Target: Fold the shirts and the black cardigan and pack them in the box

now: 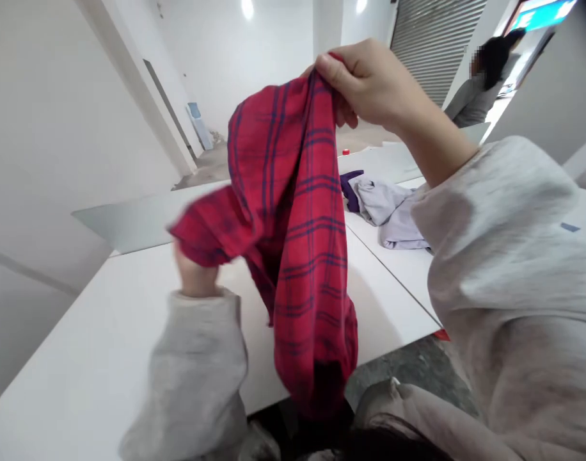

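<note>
Barred in between; passable on the outer left

Blocked between right hand (357, 80) and mostly hidden left hand (196, 272) by hanging red plaid cloth (316, 237); open leftward of the left hand, over the white table (82, 365); obstructed below the right hand by pale clothes (401, 224); bounded ahead of both by a low panel (134, 224).

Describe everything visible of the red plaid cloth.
The red plaid cloth has dark blue lines and looks thin, soft and woven. It hangs in loose folds at the near edge of the white table. The right hand pinches its top; the left hand is mostly hidden by a raised, blurred part at the left. Its full shape cannot be told.
</note>
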### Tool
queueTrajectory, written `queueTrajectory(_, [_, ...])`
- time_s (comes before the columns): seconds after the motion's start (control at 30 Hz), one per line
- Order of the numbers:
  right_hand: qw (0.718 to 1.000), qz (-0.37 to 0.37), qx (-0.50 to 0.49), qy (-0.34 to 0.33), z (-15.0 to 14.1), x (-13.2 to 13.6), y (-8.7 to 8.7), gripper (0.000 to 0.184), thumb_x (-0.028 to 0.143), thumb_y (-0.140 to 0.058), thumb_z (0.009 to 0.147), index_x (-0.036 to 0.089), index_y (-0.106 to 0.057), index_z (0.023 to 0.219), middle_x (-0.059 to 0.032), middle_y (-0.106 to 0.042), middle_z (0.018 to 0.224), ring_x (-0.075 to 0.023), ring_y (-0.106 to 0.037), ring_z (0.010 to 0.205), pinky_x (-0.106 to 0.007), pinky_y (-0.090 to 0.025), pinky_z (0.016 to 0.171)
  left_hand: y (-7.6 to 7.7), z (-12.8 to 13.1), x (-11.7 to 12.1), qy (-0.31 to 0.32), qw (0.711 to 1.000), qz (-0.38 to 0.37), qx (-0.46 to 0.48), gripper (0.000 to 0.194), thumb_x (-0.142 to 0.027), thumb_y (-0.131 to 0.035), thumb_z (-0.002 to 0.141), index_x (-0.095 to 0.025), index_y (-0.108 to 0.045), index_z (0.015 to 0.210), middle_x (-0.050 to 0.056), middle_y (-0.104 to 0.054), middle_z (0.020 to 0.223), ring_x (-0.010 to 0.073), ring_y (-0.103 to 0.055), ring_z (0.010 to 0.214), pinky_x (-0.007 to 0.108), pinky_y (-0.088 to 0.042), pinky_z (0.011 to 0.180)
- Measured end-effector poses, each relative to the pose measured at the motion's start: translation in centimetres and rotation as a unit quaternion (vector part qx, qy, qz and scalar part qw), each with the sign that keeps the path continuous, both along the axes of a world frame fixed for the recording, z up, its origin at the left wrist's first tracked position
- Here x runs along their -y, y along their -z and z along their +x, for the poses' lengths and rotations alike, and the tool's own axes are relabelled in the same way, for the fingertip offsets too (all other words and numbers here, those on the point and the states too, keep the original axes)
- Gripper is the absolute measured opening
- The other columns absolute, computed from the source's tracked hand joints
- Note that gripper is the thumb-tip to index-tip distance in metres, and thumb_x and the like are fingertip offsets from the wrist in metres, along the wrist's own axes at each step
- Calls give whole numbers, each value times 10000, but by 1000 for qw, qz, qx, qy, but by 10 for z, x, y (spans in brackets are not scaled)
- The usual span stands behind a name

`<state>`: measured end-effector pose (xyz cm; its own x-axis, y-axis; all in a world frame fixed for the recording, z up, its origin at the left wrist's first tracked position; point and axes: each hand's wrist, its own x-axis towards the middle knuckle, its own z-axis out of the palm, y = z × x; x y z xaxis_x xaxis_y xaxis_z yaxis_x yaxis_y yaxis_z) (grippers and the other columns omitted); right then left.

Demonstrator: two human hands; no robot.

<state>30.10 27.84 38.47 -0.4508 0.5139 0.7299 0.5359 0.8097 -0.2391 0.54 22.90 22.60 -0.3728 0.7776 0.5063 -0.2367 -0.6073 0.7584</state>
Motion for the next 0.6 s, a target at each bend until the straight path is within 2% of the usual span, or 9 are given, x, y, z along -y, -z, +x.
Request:
queueTrajectory(0.07, [997,-18,-56,-44,5,-14,5,419,402,-354,995,131,-494,707,84,-498,489,-7,-435,366,-127,-263,384,-41,-32,5,-151,987,-5,-60,344,-249,-258,1000,-184,-571,1128,-15,-572,1310,167,-486,1254,340,-529,827])
queueTrajectory(0.13, [997,-41,-65,-31,5,-28,16,471,454,-354,976,81,-543,760,77,-510,498,-4,-471,398,-114,-280,417,-72,-60,9,-288,946,-18,-147,274,-275,-344,976,-199,-565,1118,-49,-577,1313,189,-463,1287,345,-551,815])
queueTrajectory(0.17, [997,-63,-39,-9,3,-33,24,499,456,-344,972,43,-572,810,69,-531,515,-2,-490,422,-113,-300,451,-81,-72,10,-312,931,-27,-187,249,-300,-409,953,-203,-565,1122,-52,-585,1303,199,-469,1283,347,-556,836])
queueTrajectory(0.23, [991,-110,55,50,-7,-40,46,517,415,-335,974,-27,-602,968,33,-613,604,-1,-535,491,-128,-348,540,-81,-92,10,-286,927,-69,-232,305,-308,-503,908,-189,-540,1187,-24,-615,1263,207,-519,1237,349,-543,900])
queueTrajectory(0.3, [973,-132,158,103,-18,-41,72,462,353,-382,965,-26,-587,1132,-17,-690,758,-16,-586,573,-156,-391,629,-61,-106,14,-248,917,-155,-272,491,-255,-513,902,-120,-378,1354,60,-613,1259,208,-574,1168,385,-513,934])
queueTrajectory(0.37, [957,-117,236,121,-26,-34,99,377,300,-480,933,47,-609,1181,-53,-719,872,-66,-635,657,-196,-430,699,-30,-115,25,-240,888,-234,-313,633,-207,-497,900,-47,-197,1434,156,-581,1285,216,-602,1123,432,-492,947])
queueTrajectory(0.4, [952,-107,265,113,-28,-28,112,338,280,-520,913,88,-635,1166,-62,-725,897,-101,-653,691,-222,-447,716,-12,-117,35,-232,876,-259,-335,655,-197,-504,889,-19,-185,1433,189,-565,1295,222,-606,1115,455,-477,958])
queueTrajectory(0.5, [940,-104,322,32,-21,-1,154,275,256,-539,892,184,-678,1118,-58,-732,901,-167,-674,742,-274,-477,711,39,-108,76,-178,848,-284,-411,459,-248,-620,796,-73,-550,1214,140,-650,1179,262,-614,1087,488,-451,984])
queueTrajectory(0.6, [918,-162,355,-67,-1,33,209,246,278,-520,900,243,-698,1064,-41,-728,926,-169,-678,777,-272,-491,705,87,-73,121,-93,784,-230,-569,336,-375,-526,853,-191,-639,1110,73,-694,1110,238,-634,1047,430,-482,963])
